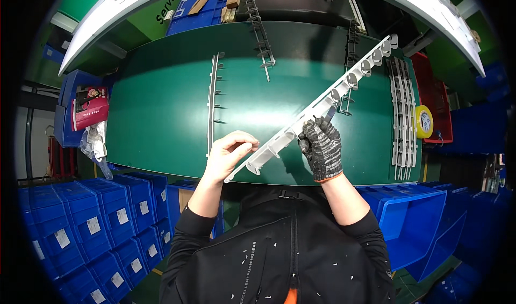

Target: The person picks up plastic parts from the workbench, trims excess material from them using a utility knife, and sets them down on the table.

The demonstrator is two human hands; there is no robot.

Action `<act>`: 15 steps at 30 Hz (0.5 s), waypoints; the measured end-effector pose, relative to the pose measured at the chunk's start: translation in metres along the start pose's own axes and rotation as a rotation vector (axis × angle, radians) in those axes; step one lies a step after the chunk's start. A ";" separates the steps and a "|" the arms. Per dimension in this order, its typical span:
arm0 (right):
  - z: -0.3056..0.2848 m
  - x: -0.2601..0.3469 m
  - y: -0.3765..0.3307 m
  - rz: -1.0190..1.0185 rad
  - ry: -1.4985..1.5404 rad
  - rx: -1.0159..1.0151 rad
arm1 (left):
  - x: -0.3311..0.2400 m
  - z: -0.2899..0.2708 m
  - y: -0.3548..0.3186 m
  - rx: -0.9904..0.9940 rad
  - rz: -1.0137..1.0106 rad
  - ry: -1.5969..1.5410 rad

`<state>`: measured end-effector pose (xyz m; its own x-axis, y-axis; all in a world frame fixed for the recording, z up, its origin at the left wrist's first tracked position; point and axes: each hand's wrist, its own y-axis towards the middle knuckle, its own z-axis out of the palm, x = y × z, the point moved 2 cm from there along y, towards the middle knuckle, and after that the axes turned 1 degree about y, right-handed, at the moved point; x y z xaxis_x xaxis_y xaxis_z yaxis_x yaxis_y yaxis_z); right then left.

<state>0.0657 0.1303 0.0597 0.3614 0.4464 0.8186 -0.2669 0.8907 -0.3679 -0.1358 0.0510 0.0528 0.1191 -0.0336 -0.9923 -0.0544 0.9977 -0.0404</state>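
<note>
A long white plastic strip (pixel 344 83) with a row of round clips lies slanted over the green table (pixel 161 105), from near me up to the far right. My bare left hand (pixel 228 153) grips its near end. My right hand (pixel 321 145), in a grey knitted glove, holds a small dark tool against the strip's middle.
A thin white strip (pixel 213 102) lies upright at the table's centre left, and a dark one (pixel 259 32) at the back. Several white strips (pixel 403 116) are stacked at the right beside a yellow tape roll (pixel 423 121). Blue bins (pixel 80 229) stand around me.
</note>
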 end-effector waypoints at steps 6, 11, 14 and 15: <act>0.013 0.008 -0.006 -0.043 -0.037 -0.065 | 0.009 -0.002 -0.006 -0.047 -0.001 -0.056; 0.015 0.014 -0.007 -0.018 -0.056 -0.101 | 0.010 -0.002 -0.009 -0.064 -0.081 -0.047; 0.013 0.013 -0.004 -0.026 -0.094 -0.122 | 0.011 0.001 -0.009 -0.029 -0.065 -0.076; 0.011 0.011 -0.004 -0.026 -0.093 -0.123 | 0.010 0.003 -0.009 0.002 -0.017 -0.092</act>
<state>0.0607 0.1312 0.0755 0.2809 0.4181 0.8639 -0.1447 0.9083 -0.3925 -0.1309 0.0421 0.0434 0.2104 -0.0451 -0.9766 -0.0497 0.9971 -0.0568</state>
